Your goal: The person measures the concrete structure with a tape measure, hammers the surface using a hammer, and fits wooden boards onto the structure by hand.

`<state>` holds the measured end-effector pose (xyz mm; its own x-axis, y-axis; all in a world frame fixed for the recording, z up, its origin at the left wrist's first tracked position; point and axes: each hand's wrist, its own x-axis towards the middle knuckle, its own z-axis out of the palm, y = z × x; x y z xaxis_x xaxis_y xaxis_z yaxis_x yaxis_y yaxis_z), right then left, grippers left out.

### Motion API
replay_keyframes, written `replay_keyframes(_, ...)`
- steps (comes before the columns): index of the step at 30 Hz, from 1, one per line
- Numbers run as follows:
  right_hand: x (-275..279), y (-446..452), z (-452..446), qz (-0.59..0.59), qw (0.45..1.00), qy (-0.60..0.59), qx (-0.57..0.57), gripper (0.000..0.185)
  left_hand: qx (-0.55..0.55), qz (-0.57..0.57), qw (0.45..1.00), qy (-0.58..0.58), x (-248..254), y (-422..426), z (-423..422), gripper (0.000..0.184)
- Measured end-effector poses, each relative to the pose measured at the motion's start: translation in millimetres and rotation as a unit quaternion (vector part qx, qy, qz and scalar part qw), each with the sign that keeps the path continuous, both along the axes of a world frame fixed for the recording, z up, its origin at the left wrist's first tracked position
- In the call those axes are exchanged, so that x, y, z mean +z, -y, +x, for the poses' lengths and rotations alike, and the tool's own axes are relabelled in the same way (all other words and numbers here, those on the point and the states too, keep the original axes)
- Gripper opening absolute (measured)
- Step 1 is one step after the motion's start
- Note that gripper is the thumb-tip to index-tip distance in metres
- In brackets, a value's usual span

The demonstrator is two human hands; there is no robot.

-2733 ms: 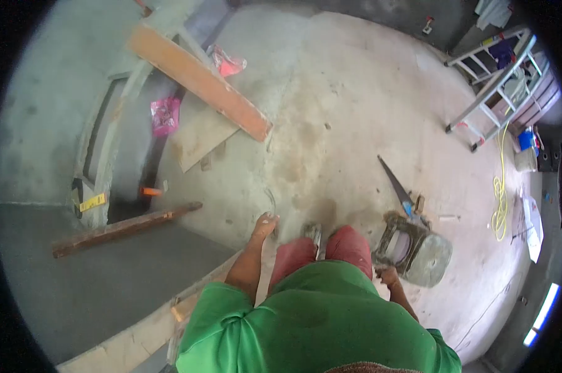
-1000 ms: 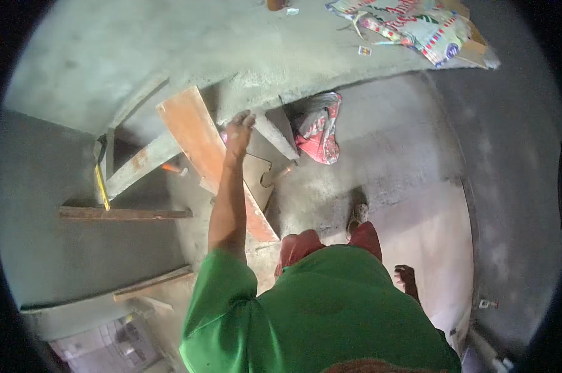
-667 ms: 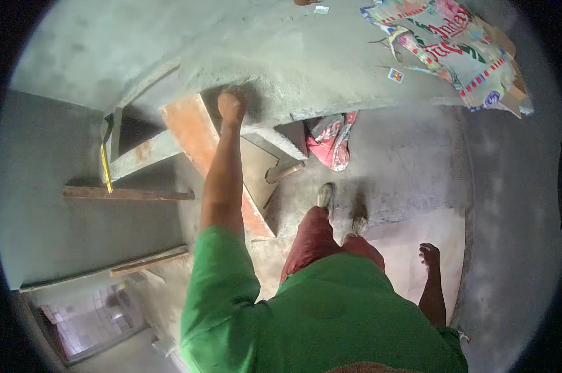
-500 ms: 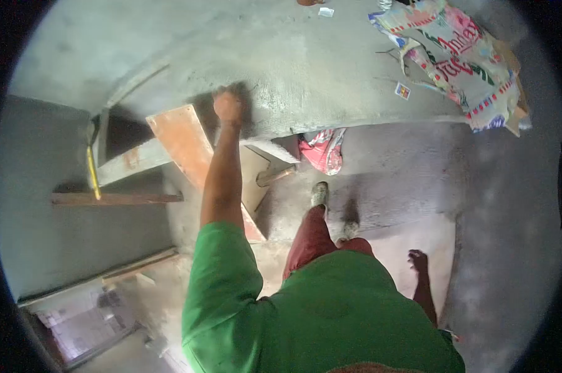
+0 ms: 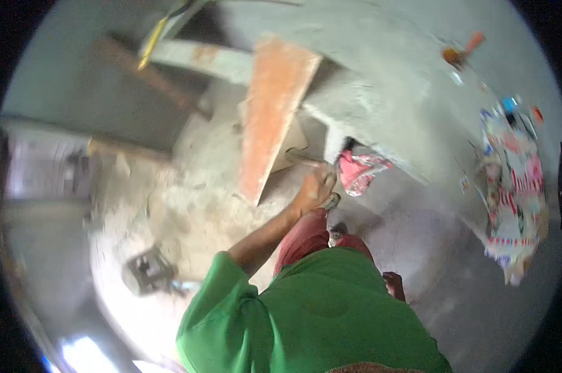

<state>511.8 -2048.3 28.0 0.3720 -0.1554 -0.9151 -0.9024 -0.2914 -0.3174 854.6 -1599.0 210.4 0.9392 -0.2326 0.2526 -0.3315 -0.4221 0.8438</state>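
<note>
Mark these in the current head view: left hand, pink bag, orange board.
Left hand (image 5: 317, 188), head view: back of the hand.
Pink bag (image 5: 355, 171), head view: crumpled middle.
Orange board (image 5: 274, 118), head view: middle of its broad face.

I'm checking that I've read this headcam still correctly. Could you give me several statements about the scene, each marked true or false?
1. The left hand is close to a slim tan stick-like handle. True; whether it grips it cannot be told.
2. The right hand holds the long flat orange board. False: the board is apart from both hands.
3. The crumpled pink-and-white plastic bag is nearer the left hand than the right. True.
4. The person's short-sleeved shirt is blue. False: it is green.
5. The slim yellow bar appears right of the board in the picture. False: it appears left of it.
</note>
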Motion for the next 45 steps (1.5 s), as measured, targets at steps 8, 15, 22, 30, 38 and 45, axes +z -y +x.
replay_keyframes(8, -25, 40, 140, -0.006, 0.985, 0.023, 0.168, 0.025, 0.356, 0.037, 0.913, -0.196, -38, -119, -304, 0.021)
replay_keyframes(15, 0, -150, 154, -0.044, 0.929, 0.065, 0.361, 0.022, 0.582, 0.096, 0.794, -0.144, -51, -191, -470, 0.019)
replay_keyframes(22, -4, -368, 100, 0.035, 0.838, 0.045, 0.542, 0.013, 0.700, -0.212, 0.626, -0.269, -76, -302, -625, 0.026)
replay_keyframes(30, 46, -639, 42, 0.073, 0.729, 0.082, 0.676, 0.020, 0.783, -0.254, 0.520, -0.227, -86, -438, -808, 0.034)
replay_keyframes(38, -9, -803, 71, -0.024, 0.515, 0.184, 0.837, 0.035, 0.770, -0.342, 0.511, -0.168, -112, -545, -818, 0.030)
replay_keyframes(45, -61, -932, 97, -0.053, 0.560, 0.042, 0.826, 0.017, 0.785, -0.327, 0.478, -0.220, -141, -591, -805, 0.015)
